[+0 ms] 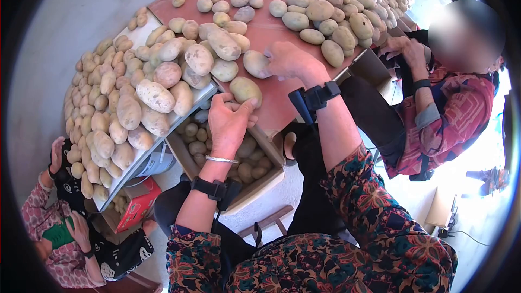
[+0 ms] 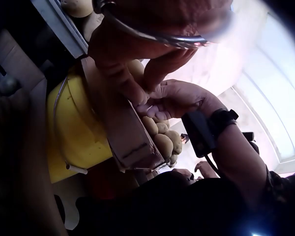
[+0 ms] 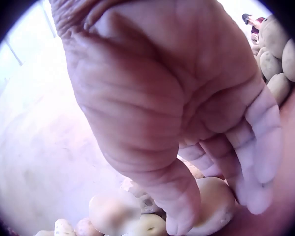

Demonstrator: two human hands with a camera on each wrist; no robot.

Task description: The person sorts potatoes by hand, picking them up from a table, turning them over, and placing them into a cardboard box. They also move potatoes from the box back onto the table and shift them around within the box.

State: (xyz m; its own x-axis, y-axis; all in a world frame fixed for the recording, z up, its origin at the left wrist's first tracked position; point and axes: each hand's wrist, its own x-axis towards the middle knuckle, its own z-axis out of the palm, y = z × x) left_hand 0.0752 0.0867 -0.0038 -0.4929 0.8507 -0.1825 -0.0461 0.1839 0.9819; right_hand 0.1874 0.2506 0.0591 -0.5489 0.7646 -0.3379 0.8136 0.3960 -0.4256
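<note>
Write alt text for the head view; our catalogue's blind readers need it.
Seen from above, a person's left hand grips a potato at the edge of a reddish table while the right hand touches another potato. Potatoes cover the table, a box of potatoes sits below, and other people sit nearby.

sleeves: dark floral print, orange and teal
left wrist: silver bangle (image 1: 221, 159) above black camera strap (image 1: 209, 187)
right wrist: black camera strap (image 1: 315, 99)
</note>
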